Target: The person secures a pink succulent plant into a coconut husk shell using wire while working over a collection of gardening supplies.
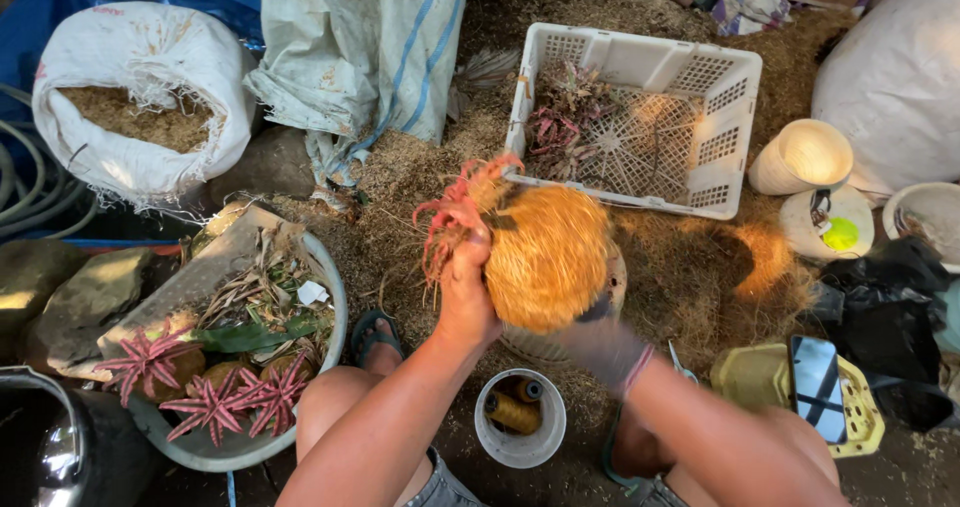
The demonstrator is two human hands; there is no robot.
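The left hand point(465, 287) was clenched on the left side of a ball of fibre point(548, 257), its fingers pressing a red plant point(450, 212) against the ball's top at about ten o'clock. The right hand point(605, 347), blurred, gripped the ball from beneath at about five o'clock; how its fingers lay could not be told. The ball hung near the middle of the view, above a round object only partly visible behind it.

At one o'clock from the ball a white plastic crate point(640, 62) sat on the husk-strewn ground, with a few reddish plants point(560, 117) lying in its left half. At six o'clock, between the person's knees, stood a white cup point(520, 447) holding spools of yellow thread point(512, 412). At eight o'clock a grey basin point(235, 452) held star-shaped red plants point(240, 402) and dry leaves. At ten o'clock an open white sack point(145, 57) showed brown husk inside. At four o'clock a phone point(815, 387) lay on a yellow stool point(745, 377).
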